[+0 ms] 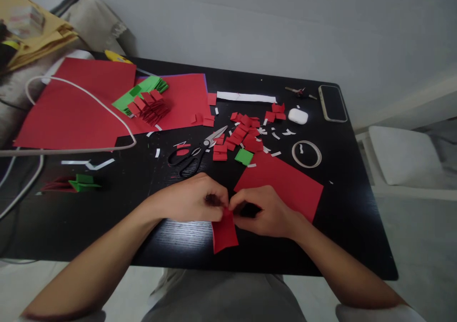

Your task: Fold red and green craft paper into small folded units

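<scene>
A small strip of red paper (224, 236) hangs between my hands near the table's front edge, its lower end loose. My left hand (200, 198) pinches its top edge from the left. Close against it, my right hand (262, 210) pinches the same edge from the right, so the fingertips hide the upper end. Beneath and behind my right hand lies a larger red paper sheet (285, 181). Just beyond my left hand rest black-handled scissors (196, 153), blades partly apart. Several folded red paper pieces (239, 134) and a folded green piece (244, 156) lie past the fingers.
Large red sheets (82, 103) cover the left of the black table (178, 241), with a white cable (89, 100) looping over them. A tape roll (306, 154), white earbud case (298, 116), keys (301, 92) and phone (332, 103) lie to the right. White paper scraps are scattered about.
</scene>
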`<state>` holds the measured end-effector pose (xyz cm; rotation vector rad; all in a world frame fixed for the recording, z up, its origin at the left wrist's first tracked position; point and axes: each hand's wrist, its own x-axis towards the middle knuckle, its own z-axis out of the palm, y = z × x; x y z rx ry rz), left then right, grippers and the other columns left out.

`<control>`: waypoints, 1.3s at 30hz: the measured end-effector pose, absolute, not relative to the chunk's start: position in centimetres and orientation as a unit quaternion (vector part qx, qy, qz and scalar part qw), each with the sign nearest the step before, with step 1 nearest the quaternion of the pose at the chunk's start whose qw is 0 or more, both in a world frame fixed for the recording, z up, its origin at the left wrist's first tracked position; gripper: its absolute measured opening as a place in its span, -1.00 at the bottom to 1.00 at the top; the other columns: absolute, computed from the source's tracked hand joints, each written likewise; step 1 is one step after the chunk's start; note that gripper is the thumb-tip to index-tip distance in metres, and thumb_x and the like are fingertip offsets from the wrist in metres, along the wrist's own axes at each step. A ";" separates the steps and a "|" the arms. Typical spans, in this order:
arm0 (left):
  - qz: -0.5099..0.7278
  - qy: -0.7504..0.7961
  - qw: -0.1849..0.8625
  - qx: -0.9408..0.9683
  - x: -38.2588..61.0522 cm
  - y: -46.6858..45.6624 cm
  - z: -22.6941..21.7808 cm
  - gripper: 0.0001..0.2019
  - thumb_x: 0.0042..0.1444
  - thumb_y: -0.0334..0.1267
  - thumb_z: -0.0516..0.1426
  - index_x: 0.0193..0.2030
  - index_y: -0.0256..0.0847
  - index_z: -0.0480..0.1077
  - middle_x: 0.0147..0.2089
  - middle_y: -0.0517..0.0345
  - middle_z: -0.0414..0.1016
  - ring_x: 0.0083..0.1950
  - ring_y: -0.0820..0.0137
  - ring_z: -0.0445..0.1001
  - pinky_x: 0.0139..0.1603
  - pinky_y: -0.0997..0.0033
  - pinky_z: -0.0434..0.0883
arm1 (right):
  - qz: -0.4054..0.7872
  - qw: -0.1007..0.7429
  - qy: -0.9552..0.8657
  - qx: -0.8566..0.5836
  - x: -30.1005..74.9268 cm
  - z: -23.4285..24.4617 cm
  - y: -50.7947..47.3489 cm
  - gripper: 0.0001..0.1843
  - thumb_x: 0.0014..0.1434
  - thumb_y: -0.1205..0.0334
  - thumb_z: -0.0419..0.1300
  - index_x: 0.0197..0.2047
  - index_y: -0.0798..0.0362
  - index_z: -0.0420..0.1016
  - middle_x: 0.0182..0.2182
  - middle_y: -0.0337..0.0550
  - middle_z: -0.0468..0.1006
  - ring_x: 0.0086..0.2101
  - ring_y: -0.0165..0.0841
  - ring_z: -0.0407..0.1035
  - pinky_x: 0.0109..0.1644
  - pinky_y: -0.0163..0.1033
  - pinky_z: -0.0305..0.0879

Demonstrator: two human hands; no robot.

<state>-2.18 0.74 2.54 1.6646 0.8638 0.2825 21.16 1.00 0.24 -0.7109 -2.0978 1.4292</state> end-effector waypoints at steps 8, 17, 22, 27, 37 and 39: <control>0.099 0.381 0.587 0.707 -2.8 1.3 2.8 -0.75 0.09 -0.48 0.15 -0.18 -0.24 0.65 -0.33 0.19 0.68 -0.37 0.48 0.55 -0.31 0.58 0.40 | 0.537 0.223 -0.768 -0.267 21.2 0.3 1.1 -0.77 0.10 0.43 0.36 -0.18 0.01 0.53 -0.34 -0.26 0.65 -0.36 -0.41 0.56 -0.24 -0.35 0.49; 0.136 0.383 0.555 0.726 -3.3 1.3 2.9 -0.72 0.21 -0.48 0.10 -0.05 -0.22 0.59 -0.26 0.17 0.68 -0.29 0.44 0.56 -0.24 0.52 0.41 | 0.536 0.239 -0.762 -0.273 21.2 0.3 1.4 -0.80 0.07 0.43 0.34 -0.25 0.00 0.47 -0.39 -0.29 0.60 -0.40 -0.43 0.51 -0.28 -0.36 0.45; 0.171 0.360 0.472 0.786 -3.7 0.9 3.7 -0.55 0.05 -0.55 0.13 0.08 -0.15 0.44 -0.03 0.11 0.58 -0.06 0.34 0.54 0.02 0.38 0.43 | 0.517 0.271 -0.760 -0.285 21.5 0.2 2.2 -0.83 0.06 0.43 0.35 -0.28 0.02 0.51 -0.40 -0.27 0.61 -0.40 -0.42 0.52 -0.27 -0.36 0.46; 0.177 0.357 0.427 0.812 -3.2 0.5 3.6 -0.93 0.23 -0.35 0.21 -0.17 -0.17 0.40 -0.17 0.14 0.50 -0.19 0.39 0.48 -0.17 0.42 0.39 | 0.504 0.284 -0.761 -0.293 21.7 0.4 2.5 -0.88 0.12 0.36 0.40 -0.26 0.06 0.56 -0.37 -0.20 0.66 -0.37 -0.39 0.55 -0.24 -0.33 0.48; 0.308 0.413 0.336 0.788 -2.6 -0.1 2.0 -0.93 0.30 -0.32 0.24 -0.21 -0.19 0.42 -0.24 0.16 0.59 -0.27 0.46 0.55 -0.25 0.51 0.47 | 0.444 0.393 -0.738 -0.323 21.3 0.2 2.0 -0.94 0.23 0.29 0.38 -0.23 0.05 0.58 -0.34 -0.15 0.69 -0.35 -0.36 0.59 -0.23 -0.27 0.53; 0.327 0.433 0.325 0.774 -2.5 -0.3 1.7 -0.91 0.28 -0.30 0.27 -0.19 -0.18 0.42 -0.26 0.19 0.59 -0.30 0.47 0.56 -0.28 0.53 0.48 | 0.454 0.407 -0.714 -0.343 21.2 0.0 1.9 -0.90 0.21 0.28 0.40 -0.21 0.04 0.57 -0.34 -0.16 0.68 -0.36 -0.36 0.59 -0.25 -0.28 0.55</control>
